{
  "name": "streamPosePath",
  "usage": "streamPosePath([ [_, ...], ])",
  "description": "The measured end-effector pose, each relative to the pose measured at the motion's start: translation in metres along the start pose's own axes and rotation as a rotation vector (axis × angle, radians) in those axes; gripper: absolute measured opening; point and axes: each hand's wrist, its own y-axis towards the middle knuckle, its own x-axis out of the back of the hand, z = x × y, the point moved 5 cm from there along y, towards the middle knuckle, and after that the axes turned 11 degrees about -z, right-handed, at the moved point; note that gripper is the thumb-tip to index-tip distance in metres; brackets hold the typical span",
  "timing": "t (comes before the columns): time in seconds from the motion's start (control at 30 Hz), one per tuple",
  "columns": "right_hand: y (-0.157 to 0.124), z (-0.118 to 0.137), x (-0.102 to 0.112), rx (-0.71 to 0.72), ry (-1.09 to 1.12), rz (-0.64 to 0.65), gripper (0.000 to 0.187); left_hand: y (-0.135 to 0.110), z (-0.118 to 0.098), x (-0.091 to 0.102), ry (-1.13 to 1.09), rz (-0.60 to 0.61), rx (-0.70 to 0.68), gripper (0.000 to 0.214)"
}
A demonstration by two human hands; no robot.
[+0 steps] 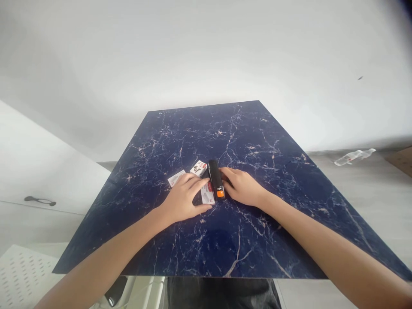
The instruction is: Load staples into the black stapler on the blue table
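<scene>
- The black stapler (215, 179) lies flat near the middle of the dark blue marbled table (257, 141), its orange end (220, 193) pointing toward the person.
- The right hand (242, 187) rests against the stapler's right side; the fingers lie close together along it, but the fingertips are hidden behind the stapler body, so a firm grip cannot be confirmed.
- The left hand (184, 201) lies palm down over a small white-and-red box (207, 194) just left of the stapler, thumb at the box's near edge, fingers slightly spread on top; the hand covers much of the box.
- A second small box (198, 168) sits just beyond the left fingertips, touching or nearly touching the stapler's far end; which, I cannot tell.
- A third small box (176, 177) pokes out from behind the left hand, partly covered.
- Print on the boxes is too small to read.
- On the floor at right lies a clear plastic bottle (353, 156).
- Both forearms are cut off by the lower frame edge.
</scene>
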Motion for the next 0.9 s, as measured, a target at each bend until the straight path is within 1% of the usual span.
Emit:
streamPosePath([
  [0.1,0.000,0.001,-0.001,0.004,-0.007,0.000,0.036,0.001,0.000,0.000,0.015,-0.011,0.035,0.067],
  [0.27,0.000,0.001,-0.001,0.012,-0.042,-0.015,0.035,0.001,0.000,0.001,0.000,0.013,0.065,0.064],
  [0.43,-0.001,0.005,0.007,0.011,-0.077,0.026,0.034,0.001,0.003,0.001,-0.031,0.078,0.062,0.061],
  [0.5,-0.002,0.007,0.012,0.015,-0.089,0.062,0.029,0.001,0.006,0.002,-0.051,0.102,0.063,0.061],
  [0.6,-0.003,0.012,0.017,0.051,-0.104,0.127,0.010,0.000,0.009,0.001,-0.082,0.121,0.062,0.061],
  [0.63,-0.003,0.014,0.018,0.072,-0.105,0.142,0.006,0.000,0.010,0.000,-0.086,0.122,0.065,0.061],
  [0.73,-0.003,0.017,0.018,0.112,-0.087,0.148,0.007,-0.002,0.010,-0.002,-0.076,0.120,0.078,0.060],
  [0.8,-0.003,0.017,0.017,0.121,-0.078,0.141,0.007,-0.001,0.009,-0.001,-0.061,0.120,0.050,0.061],
  [0.9,-0.003,0.016,0.015,0.135,-0.085,0.140,0.007,0.002,0.012,0.010,-0.007,0.083,-0.019,0.051],
])
